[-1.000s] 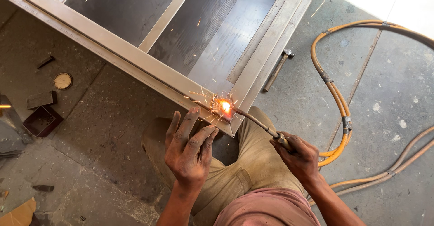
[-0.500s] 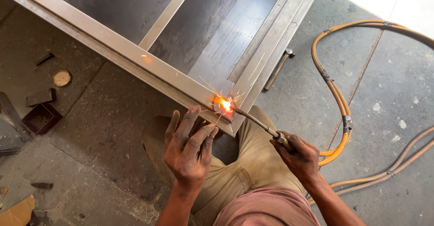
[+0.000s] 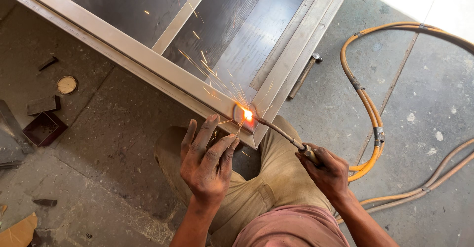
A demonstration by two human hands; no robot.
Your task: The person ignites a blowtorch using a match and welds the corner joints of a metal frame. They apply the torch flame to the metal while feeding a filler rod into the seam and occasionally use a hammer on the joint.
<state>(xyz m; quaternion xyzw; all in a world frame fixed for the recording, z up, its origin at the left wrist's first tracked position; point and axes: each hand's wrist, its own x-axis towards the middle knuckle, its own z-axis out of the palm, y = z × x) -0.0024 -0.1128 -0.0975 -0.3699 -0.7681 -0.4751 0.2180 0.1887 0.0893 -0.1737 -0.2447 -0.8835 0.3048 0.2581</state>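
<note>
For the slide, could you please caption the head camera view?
Right hand holds a torch sparking at a metal frame corner; left hand is spread open beside the flame.

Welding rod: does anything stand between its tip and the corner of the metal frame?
Nothing visible. The welding rod, held in the right hand, already sparks at the metal frame corner. The left hand is raised beside the arc, not across it.

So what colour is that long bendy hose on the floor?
The hose is orange-yellow, with dark bands around it here and there; the head view shows it.
</note>
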